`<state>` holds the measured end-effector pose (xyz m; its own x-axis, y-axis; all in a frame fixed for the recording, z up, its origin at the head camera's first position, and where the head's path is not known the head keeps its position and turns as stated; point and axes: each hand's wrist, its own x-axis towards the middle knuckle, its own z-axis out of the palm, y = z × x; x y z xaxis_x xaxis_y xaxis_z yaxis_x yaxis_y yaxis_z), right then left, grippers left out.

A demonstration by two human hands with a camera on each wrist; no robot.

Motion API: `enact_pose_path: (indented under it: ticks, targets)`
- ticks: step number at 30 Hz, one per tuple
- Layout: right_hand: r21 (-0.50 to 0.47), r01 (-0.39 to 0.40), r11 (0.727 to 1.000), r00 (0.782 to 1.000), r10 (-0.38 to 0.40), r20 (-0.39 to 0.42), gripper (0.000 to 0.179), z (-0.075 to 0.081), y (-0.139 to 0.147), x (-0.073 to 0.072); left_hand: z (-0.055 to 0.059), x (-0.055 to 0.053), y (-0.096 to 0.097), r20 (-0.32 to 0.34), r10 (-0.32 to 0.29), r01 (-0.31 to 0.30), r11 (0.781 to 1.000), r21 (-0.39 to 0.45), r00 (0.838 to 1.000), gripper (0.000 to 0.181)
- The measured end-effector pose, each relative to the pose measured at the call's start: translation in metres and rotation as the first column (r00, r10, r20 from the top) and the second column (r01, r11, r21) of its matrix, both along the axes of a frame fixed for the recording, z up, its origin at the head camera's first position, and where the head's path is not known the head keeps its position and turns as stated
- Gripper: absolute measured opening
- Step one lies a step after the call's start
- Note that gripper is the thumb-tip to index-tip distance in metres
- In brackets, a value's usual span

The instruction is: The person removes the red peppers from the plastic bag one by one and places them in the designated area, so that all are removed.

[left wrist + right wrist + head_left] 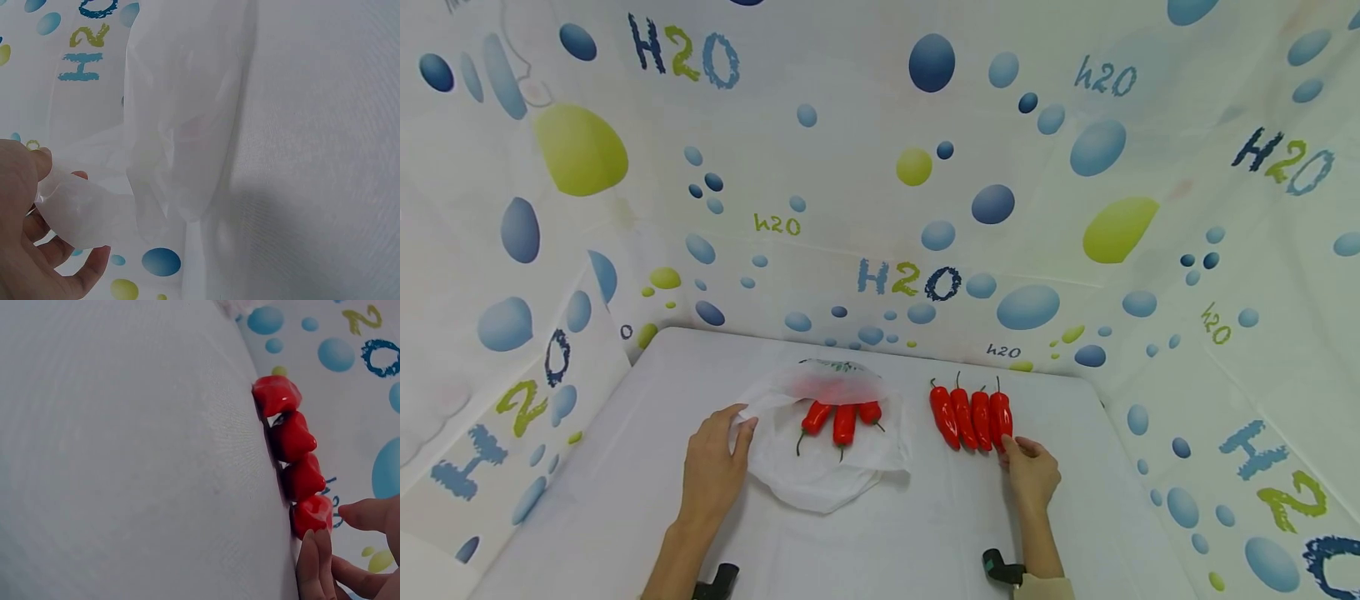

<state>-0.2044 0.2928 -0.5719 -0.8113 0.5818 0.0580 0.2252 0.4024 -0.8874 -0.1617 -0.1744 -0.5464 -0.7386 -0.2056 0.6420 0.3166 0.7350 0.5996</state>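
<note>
A white translucent plastic bag (pixel 805 492) lies with its mouth toward me, and three red chili peppers (pixel 844 427) show inside with their stems pointing at me. Its upper layer hides their far parts. At the bag's left edge, my left hand (pixel 717 458) pinches the thin plastic, which also shows between the fingers in the left wrist view. Several more red chili peppers (pixel 961 417) lie side by side in a row, stems away from me. My right hand (pixel 1032 475) touches the tip of the rightmost pepper (pixel 312 515); in the right wrist view its thumb stands slightly apart from it.
A white cloth covers the table (pixel 925 533). Behind and beside it hangs a white curtain (pixel 850 167) printed with blue and green drops and H2O lettering. Dark wrist devices (pixel 1002 568) sit at both wrists.
</note>
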Motion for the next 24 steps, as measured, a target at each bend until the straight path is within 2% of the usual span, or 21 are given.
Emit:
enact_pose_path:
  ticks: [6, 15, 18, 24]
  targets:
    - [0.003, 0.035, 0.999, 0.999, -0.035, -0.012, 0.04, 0.005, -0.002, 0.001, 0.0, 0.0, 0.0, -0.006, -0.002, 0.002, 1.0, -0.002, 1.0, 0.031]
    - [0.06, 0.056, 0.997, 0.99, -0.047, -0.136, 0.034, 0.02, -0.003, 0.002, -0.001, -0.001, 0.0, 0.005, 0.002, -0.002, 1.0, 0.0, 1.0, 0.031]
    - [0.073, 0.037, 0.997, 0.988, -0.026, -0.154, 0.031, 0.025, -0.008, 0.002, -0.001, -0.001, 0.0, 0.009, 0.002, -0.002, 1.0, 0.004, 1.0, 0.031]
    - [0.113, -0.048, 0.992, 0.975, 0.072, -0.212, 0.03, 0.038, -0.03, 0.007, -0.002, -0.001, 0.0, 0.005, -0.001, 0.001, 1.0, 0.009, 1.0, 0.031]
